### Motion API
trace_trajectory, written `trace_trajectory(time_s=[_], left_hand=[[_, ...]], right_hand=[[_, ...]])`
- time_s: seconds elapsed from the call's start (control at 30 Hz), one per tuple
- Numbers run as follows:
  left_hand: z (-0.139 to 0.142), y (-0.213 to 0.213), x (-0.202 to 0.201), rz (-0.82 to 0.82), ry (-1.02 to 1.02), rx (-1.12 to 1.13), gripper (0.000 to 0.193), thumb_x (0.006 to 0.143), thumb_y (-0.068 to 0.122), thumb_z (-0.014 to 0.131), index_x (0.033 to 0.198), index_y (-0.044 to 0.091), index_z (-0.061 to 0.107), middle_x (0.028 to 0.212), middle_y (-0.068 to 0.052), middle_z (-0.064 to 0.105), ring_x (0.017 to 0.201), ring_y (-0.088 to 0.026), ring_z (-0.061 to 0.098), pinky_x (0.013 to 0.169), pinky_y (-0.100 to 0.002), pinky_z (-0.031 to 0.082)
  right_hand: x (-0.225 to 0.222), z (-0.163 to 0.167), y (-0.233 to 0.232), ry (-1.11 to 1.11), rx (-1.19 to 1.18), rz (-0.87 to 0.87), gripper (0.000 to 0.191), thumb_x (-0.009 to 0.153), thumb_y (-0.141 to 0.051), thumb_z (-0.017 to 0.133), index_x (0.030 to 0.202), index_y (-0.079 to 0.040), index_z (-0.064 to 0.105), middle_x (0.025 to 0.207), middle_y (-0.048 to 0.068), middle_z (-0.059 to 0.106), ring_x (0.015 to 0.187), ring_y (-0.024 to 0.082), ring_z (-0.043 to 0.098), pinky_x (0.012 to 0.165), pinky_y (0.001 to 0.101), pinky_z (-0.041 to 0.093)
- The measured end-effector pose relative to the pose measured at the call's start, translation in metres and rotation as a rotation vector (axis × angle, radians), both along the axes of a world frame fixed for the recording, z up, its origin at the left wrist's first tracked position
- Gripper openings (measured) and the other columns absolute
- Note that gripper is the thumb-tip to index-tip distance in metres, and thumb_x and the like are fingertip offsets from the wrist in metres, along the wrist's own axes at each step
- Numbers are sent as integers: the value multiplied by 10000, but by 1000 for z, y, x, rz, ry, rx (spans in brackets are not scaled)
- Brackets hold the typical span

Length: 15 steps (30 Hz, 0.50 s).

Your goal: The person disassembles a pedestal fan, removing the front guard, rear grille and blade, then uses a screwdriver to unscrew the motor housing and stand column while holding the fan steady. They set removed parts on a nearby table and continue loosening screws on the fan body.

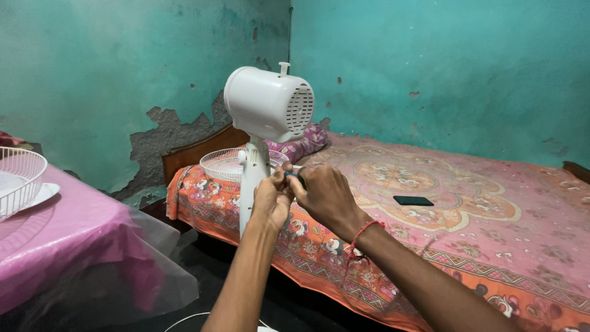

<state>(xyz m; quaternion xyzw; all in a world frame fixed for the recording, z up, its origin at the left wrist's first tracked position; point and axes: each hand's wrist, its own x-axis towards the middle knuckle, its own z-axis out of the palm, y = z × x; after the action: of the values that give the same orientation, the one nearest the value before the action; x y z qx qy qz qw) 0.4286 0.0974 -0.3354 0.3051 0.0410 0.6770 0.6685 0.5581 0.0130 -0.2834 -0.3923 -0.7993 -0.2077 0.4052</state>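
We see the bed (pixel 491 203) filling the frame from three to five o'clock, under a pink and orange patterned cover. At nine o'clock stands a table (pixel 67 233) under a pink cloth and clear plastic sheet, with a white wire fan guard (pixel 18 178) at its far left edge. In the middle rises the white pedestal fan (pixel 267 104), its blades and guards off, the motor housing just above centre and its stem (pixel 252 178) dropping straight down toward six o'clock. Behind the stem, at about ten o'clock from the hands, a second white wire fan guard (pixel 230 163) lies on the bed corner, with a purple pillow (pixel 304 142) beyond it at one o'clock.

Our left hand (pixel 270 200) is curled around the stem, fingers pinched narrow at its right side. Our right hand (pixel 326 197), a red thread at the wrist, meets it there, fingertips closed on a small dark blue tool handle (pixel 294 176) set against the stem; what kind of tool we cannot tell. A black phone (pixel 413 200) lies flat on the bed at three o'clock, well apart from both hands.
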Motion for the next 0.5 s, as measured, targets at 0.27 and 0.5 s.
trace_trajectory(time_s=[0.27, 0.5], left_hand=[[-1, -5, -7, 72, 17, -124, 149, 935, 212, 725, 987, 99, 643, 880, -17, 652, 795, -129, 640, 743, -263, 535], [-3, 7, -5, 75, 18, -18, 144, 934, 140, 684, 1016, 22, 686, 915, -52, 692, 761, -135, 623, 652, -255, 478]], right_hand=[[-3, -5, 3, -159, 176, 41, 129, 870, -105, 658, 988, -76, 702, 894, 108, 711, 785, 330, 703, 658, 474, 540], [3, -7, 1, -56, 151, 160, 299, 891, -243, 702, 1125, -58, 685, 864, 150, 721, 747, 345, 711, 613, 469, 543]])
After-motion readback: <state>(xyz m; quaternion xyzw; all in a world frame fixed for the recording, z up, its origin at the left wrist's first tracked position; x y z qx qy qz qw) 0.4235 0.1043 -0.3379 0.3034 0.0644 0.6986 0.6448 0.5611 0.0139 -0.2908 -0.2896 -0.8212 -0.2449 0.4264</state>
